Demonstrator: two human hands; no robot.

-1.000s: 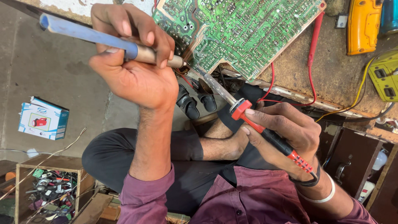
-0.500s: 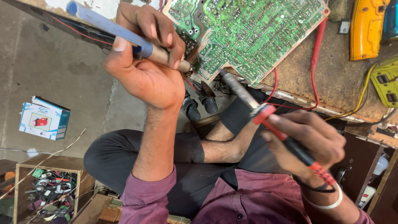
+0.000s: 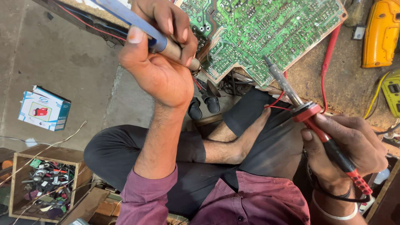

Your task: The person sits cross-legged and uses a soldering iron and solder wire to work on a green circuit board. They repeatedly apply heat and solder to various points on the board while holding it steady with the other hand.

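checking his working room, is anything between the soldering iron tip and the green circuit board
Nothing visible. The soldering iron in the right hand points its tip at the circuit board edge over open space; the red wire runs beside it.

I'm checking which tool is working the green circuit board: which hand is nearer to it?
The left hand, gripping a blue-handled tool, sits at the edge of the green circuit board. The right hand, holding the red soldering iron, is below it, clear of the board.

Place: an electronics repair workshop, with the person sitting cross-legged on a bare concrete floor [image 3: 54, 62].
Bench: a worn worktop [image 3: 346, 83] is carrying a green circuit board [image 3: 266, 29] and yellow meters [image 3: 381, 33].
Clutter: a wooden box of spare parts [image 3: 41, 187] is sitting nearby.
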